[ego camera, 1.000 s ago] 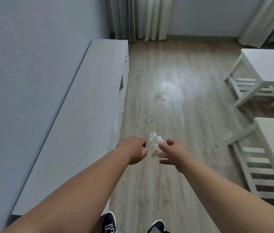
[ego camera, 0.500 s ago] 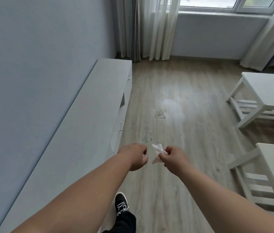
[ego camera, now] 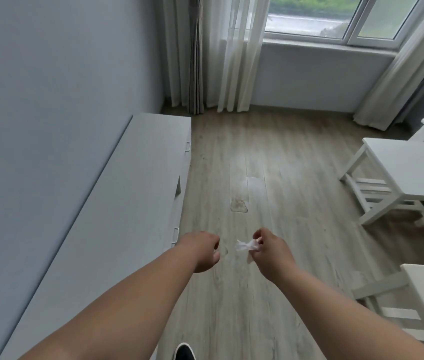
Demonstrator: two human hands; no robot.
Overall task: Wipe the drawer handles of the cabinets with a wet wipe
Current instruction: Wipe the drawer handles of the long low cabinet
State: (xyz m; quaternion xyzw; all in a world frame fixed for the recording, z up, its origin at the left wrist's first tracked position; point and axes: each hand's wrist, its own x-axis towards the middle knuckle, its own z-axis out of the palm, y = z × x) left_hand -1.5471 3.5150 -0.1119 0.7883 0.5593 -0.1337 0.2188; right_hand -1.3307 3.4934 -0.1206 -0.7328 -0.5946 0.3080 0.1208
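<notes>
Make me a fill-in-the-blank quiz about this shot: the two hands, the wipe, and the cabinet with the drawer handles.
1. The right hand pinches a crumpled white ___.
2. The left hand has its fingers curled and holds ___.
3. The long white cabinet with the drawer handles stands against the wall on the person's ___ side.
4. Neither hand touches a handle yet; both are out over the wooden ___.

Missing words: wet wipe; nothing; left; floor.
</notes>
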